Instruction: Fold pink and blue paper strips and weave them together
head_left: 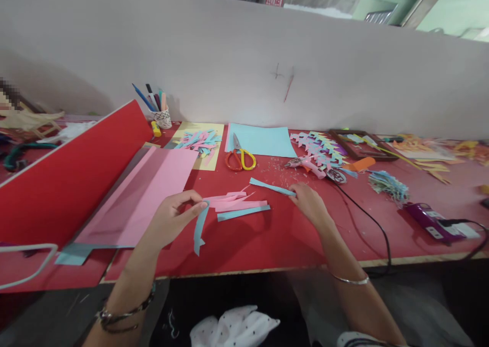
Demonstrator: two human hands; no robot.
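Note:
My left hand [178, 215] pinches the upper end of a light blue paper strip [199, 229], which hangs down toward the red table. Farther right, my right hand [310, 204] has its fingers closed on the end of another blue paper strip [270, 187] that points left. Between the hands lie several pink paper strips [233, 202] and one loose blue strip [243, 213]. Pink paper sheets [153, 189] rest left of my left hand. Beyond the strips, scissors [240, 156] with one red and one yellow handle lie partly on a light blue sheet [267, 140].
A pink glue gun [311, 166] with a black cord lies beyond my right hand. A purple power strip [433, 222] sits at the right. A red board [76, 174] stands tilted at left. Cut strips [198, 140] and a pen cup [162, 117] are near the wall.

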